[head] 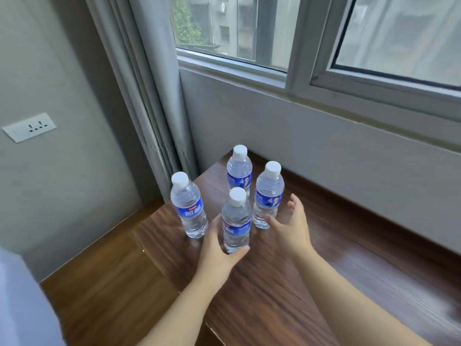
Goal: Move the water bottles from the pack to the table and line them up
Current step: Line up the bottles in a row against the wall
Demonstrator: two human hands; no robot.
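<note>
My left hand (219, 248) grips the front bottle (236, 221) low; my right hand (290, 227) hovers wide; a careless swing could topple the right bottle (268, 196) just beside it.

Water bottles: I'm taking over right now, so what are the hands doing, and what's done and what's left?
Left hand: wrapped round the base of the nearest bottle, which stands upright on the table.
Right hand: open, fingers straight, beside the right bottle; I cannot tell whether it touches it.
Also upright: the left bottle near the table edge and the far bottle toward the wall.
Done: four bottles are on the table. The pack is not in view.
Left: they stand in a loose cluster, not a line, so straighten them, probably starting with the one you hold.
</note>
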